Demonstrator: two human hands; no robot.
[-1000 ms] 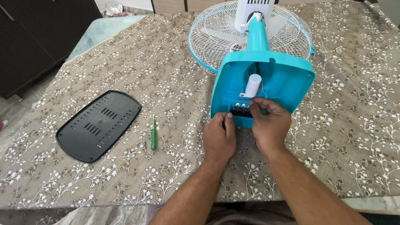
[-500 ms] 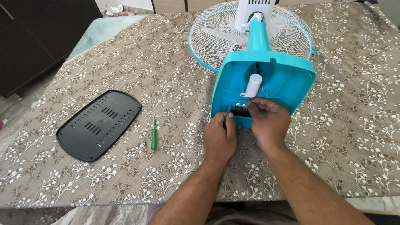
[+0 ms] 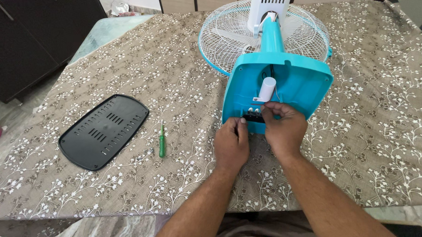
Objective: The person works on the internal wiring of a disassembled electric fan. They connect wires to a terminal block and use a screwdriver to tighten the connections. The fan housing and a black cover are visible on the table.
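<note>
Hands (image 3: 258, 135) at fan base (image 3: 308, 80) edge

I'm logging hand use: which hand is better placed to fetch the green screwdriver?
Left. The left hand is nearer the screwdriver, which lies on its side of the fan base; the right hand would have to cross over.

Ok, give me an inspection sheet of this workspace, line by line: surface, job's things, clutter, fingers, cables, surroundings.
Surface: table under a brown floral cloth.
Job's things: turquoise fan base lying open, white cylinder and black terminal block inside; white fan grille behind.
Clutter: black vented cover plate and green screwdriver lying apart on the cloth.
Fingers: left hand and right hand both at the terminal block; what they pinch is hidden.
Cables: thin wires beside the cylinder.
Surroundings: dark cabinet at left.
</note>
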